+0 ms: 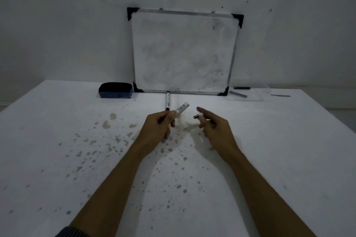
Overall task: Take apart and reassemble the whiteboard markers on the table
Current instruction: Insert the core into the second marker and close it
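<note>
The left hand (160, 124) grips 1 pale, uncapped marker barrel (182, 107) above the stained bench (57, 140), the right hand (213, 127) pinches what seems a dark cap (196, 116), and 1 more white, black-ended marker (167, 101) lies below the whiteboard (183, 52).

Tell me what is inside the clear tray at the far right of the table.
Inside the clear tray, a bluish marker part lies near its left end. A black marker lies at its back edge; whether that one is inside or behind it cannot be told. The whiteboard's corner covers the tray's left end.
</note>
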Demonstrator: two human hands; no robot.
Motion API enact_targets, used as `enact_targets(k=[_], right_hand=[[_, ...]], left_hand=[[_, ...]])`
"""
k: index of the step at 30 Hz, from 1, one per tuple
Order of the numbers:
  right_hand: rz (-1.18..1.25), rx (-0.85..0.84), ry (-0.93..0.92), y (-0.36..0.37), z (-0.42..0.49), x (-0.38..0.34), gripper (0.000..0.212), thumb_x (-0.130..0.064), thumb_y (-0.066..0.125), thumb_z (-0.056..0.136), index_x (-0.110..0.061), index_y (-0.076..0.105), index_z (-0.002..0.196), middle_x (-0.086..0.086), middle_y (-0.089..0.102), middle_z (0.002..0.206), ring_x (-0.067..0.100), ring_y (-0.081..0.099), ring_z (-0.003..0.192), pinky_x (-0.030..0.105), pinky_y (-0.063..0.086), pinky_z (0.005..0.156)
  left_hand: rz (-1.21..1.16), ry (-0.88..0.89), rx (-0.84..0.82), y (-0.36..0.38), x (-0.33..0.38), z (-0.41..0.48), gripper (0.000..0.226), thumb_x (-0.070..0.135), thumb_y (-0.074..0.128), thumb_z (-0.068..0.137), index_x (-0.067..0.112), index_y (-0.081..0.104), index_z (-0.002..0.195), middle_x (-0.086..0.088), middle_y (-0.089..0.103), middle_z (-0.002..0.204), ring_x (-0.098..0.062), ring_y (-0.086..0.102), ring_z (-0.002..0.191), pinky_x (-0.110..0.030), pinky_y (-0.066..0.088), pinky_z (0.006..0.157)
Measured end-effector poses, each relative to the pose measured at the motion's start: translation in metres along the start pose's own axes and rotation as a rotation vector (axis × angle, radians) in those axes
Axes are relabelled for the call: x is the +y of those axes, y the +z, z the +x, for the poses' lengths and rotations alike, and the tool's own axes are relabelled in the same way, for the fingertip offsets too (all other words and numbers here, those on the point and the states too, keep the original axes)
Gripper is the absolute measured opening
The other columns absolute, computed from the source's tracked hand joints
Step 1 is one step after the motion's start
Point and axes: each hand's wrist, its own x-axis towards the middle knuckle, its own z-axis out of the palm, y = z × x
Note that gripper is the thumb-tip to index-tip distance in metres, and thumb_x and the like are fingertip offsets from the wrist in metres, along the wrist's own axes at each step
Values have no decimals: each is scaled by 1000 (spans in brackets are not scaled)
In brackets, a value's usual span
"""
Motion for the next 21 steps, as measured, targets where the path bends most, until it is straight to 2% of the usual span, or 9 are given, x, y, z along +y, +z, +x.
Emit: enact_targets(k=[3,7,10,13,18,21], right_hand=[[256,78,119,-4,5,4,31,-28,60,102,-26,68,132,-8,75,100,4,62,75,23,52,69],[502,78,204,-5,11,6,26,-21,66,98,-16,74,122,-1,75,103,15,63,80,31,50,73],[509,61,194,-5,11,5,26,-18,66,98,-12,74,121,3,76,102,16,65,79,27,52,71],[484,57,187,-4,10,5,26,-18,66,98,-12,74,122,3,76,103,14,65,78,24,53,69],[441,60,176,-4,8,5,24,-21,67,98,-18,76,119,0,77,101,14,64,78,29,50,72],[269,64,101,-2,4,4,24,-26,66,98,-24,75,121,0,76,86,5,64,71,22,52,67]], left_hand=[[67,12,-51,5,-4,-10,18,33,60,102,26,76,104,5,70,75,-14,58,59,-28,54,57],[82,9,-72,9,-1,-7,21,37,62,100,30,74,115,5,73,80,-10,59,60,-26,56,60],[74,14,-54,8,2,-4,26,37,64,99,28,73,122,2,74,82,-13,58,58,-26,56,58],[66,27,-47,7,0,-4,23,36,65,98,34,72,121,2,75,82,-12,58,57,-27,58,58],[78,24,-73,7,-1,-4,28,38,68,96,31,75,123,4,75,81,-12,55,57,-25,55,58],[113,31,-65,7,-2,-4,29,38,69,95,31,75,123,2,76,81,-8,54,54,-22,51,56]])
